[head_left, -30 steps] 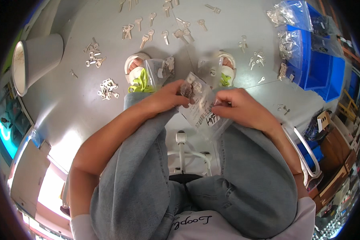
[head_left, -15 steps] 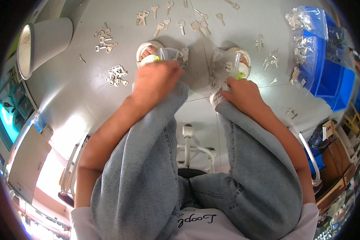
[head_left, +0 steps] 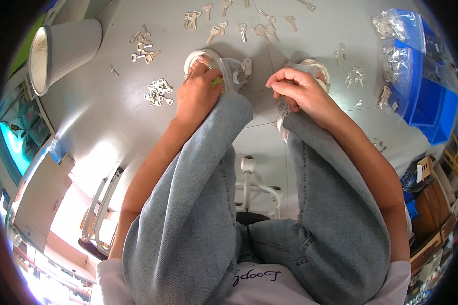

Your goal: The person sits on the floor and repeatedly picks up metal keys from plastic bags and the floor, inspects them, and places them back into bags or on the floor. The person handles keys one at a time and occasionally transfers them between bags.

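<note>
Clock centred on the seated person, 12 straight ahead. Left hand (head_left: 194, 96) at 11 o'clock: fingers bent and partly closed by the white shoe (head_left: 212, 53); I cannot tell whether it grips anything. Clear bag (head_left: 233, 76) holding keys sits just beside it, toward 12. Right hand (head_left: 305, 94) at 1 o'clock: half curled, thumb near forefinger; a partly hidden packet (head_left: 283, 108) shows just below, grip uncertain. Floor: key heap (head_left: 159, 93) at 11, loose keys (head_left: 242, 31) at 12. Blue bins (head_left: 445, 119) at 2.
</note>
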The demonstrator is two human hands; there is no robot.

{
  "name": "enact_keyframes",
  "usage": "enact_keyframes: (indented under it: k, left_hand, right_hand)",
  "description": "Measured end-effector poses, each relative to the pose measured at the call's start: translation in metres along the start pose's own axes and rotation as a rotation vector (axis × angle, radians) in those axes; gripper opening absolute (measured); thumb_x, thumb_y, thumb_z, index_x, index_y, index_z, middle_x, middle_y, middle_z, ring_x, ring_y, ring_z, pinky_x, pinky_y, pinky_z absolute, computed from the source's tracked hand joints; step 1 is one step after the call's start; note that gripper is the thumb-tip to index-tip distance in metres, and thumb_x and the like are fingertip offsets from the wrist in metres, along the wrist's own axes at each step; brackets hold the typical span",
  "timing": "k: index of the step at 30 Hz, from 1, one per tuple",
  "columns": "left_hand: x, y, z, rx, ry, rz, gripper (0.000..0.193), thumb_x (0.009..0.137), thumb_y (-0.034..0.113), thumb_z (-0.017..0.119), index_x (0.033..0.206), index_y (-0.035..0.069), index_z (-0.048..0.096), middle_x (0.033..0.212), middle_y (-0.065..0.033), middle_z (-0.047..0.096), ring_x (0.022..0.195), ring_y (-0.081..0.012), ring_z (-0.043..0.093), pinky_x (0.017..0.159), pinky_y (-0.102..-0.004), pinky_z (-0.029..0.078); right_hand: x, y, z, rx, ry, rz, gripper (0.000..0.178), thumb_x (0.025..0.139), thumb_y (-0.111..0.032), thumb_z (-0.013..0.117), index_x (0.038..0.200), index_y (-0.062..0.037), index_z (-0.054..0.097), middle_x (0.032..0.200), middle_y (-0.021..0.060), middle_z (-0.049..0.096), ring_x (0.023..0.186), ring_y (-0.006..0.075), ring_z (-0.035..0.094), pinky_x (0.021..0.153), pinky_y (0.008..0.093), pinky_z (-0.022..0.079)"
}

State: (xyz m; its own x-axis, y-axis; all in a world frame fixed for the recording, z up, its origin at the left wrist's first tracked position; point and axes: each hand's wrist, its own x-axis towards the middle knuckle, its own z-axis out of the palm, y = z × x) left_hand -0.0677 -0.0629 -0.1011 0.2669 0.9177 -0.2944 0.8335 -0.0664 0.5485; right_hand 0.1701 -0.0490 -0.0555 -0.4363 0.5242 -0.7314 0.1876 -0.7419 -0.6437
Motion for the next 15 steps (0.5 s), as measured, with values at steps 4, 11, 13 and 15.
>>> enact_keyframes:
  k: [4, 11, 13, 15]
  left_hand:
    - [0.003, -0.005, 0.003, -0.226, -0.118, -0.186, 0.02, 0.075, 0.018, 0.057, 0.089, 0.005, 0.063, 0.091, -0.012, 0.06, 0.079, -0.0266, 0.059, 0.07, -0.0364, 0.046]
    - [0.006, 0.003, 0.004, -0.259, -0.19, -0.196, 0.02, 0.075, 0.021, 0.057, 0.083, 0.004, 0.063, 0.078, -0.011, 0.063, 0.071, -0.0269, 0.06, 0.065, -0.035, 0.046]
    - [0.008, 0.004, 0.007, -0.296, -0.157, -0.17, 0.018, 0.075, 0.02, 0.057, 0.08, 0.003, 0.062, 0.074, -0.0111, 0.063, 0.068, -0.0276, 0.06, 0.062, -0.0355, 0.046]
    - [0.012, 0.01, 0.006, -0.357, -0.105, -0.1, 0.015, 0.076, 0.018, 0.056, 0.076, 0.003, 0.059, 0.071, -0.0118, 0.061, 0.065, -0.0283, 0.059, 0.06, -0.0363, 0.045]
  right_hand:
    - [0.012, 0.008, 0.005, -0.033, 0.027, -0.032, 0.021, 0.083, -0.02, 0.054, 0.092, -0.0019, 0.059, 0.074, 0.002, 0.056, 0.053, 0.0052, 0.043, 0.047, 0.0204, 0.035]
    - [0.053, 0.036, 0.02, -0.421, 0.076, -0.171, 0.03, 0.078, -0.026, 0.06, 0.09, 0.001, 0.061, 0.084, 0.0112, 0.063, 0.075, 0.0184, 0.06, 0.068, 0.0295, 0.046]
    - [0.057, 0.033, 0.023, -0.54, 0.079, -0.155, 0.031, 0.077, -0.027, 0.061, 0.089, 0.0021, 0.061, 0.084, 0.0124, 0.063, 0.076, 0.0187, 0.06, 0.068, 0.0296, 0.046]
    - [0.06, 0.029, 0.025, -0.621, 0.088, -0.151, 0.034, 0.074, -0.029, 0.063, 0.087, 0.0022, 0.061, 0.081, 0.0146, 0.063, 0.075, 0.0212, 0.06, 0.068, 0.0306, 0.046]
